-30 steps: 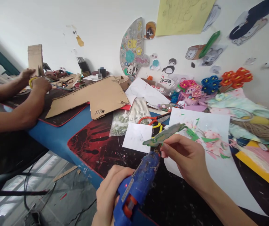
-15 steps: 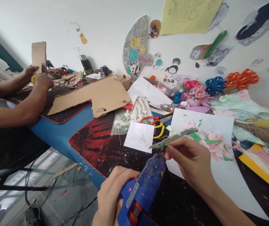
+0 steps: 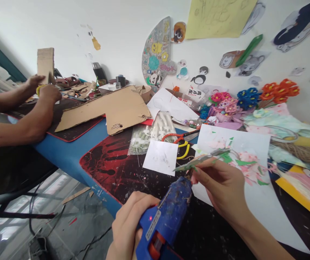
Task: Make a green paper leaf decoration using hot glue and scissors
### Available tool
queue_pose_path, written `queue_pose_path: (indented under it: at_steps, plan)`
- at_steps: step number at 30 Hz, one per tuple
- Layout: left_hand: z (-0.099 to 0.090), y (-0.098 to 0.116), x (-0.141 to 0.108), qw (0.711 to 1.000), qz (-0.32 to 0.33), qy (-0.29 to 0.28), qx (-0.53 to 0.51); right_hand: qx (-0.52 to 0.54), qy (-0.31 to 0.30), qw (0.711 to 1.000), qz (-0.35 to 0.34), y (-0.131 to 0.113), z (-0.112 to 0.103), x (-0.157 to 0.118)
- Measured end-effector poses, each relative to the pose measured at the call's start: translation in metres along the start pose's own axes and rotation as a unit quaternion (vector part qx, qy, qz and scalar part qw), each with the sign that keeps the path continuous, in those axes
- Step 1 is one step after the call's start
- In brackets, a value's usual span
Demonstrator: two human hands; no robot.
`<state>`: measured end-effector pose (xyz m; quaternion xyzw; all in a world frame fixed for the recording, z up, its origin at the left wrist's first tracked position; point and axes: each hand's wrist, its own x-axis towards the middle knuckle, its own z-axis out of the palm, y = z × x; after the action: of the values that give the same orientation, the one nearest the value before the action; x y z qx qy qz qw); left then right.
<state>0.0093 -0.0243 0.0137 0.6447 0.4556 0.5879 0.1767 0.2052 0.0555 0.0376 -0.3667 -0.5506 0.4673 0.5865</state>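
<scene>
A blue hot glue gun with a lit red light is gripped in my left hand, its nozzle pointing up and away from me. Between the thumb and fingers of my right hand is a thin, flat green-grey piece, held just above the nozzle. Whether the nozzle touches it I cannot tell. Beyond my right hand, pink and green paper cutouts lie on a white sheet. A small white paper square rests on the dark mat, left of the held piece.
Red-handled scissors and yellow-handled pliers lie behind the paper square. Left of them are a plastic bag and a large cardboard piece. At the far left a co-worker's hands cut cardboard. Pipe-cleaner flowers stand back right.
The green-grey piece has tilted slightly above the nozzle in my right hand. Otherwise my hands and the glue gun are almost where they were.
</scene>
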Motion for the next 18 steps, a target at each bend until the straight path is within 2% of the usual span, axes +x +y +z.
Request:
queue_pose_path:
  at_steps: [12,18]
  plan:
    - [0.001,0.0029,0.0,1.0,-0.002,0.009,0.007,-0.003,-0.007,0.999,-0.031,-0.0031,0.0028,0.0007]
    - [0.0027,0.0069,-0.0001,0.999,-0.017,0.032,0.023,-0.002,0.0,0.999,-0.039,-0.0014,0.0022,0.0]
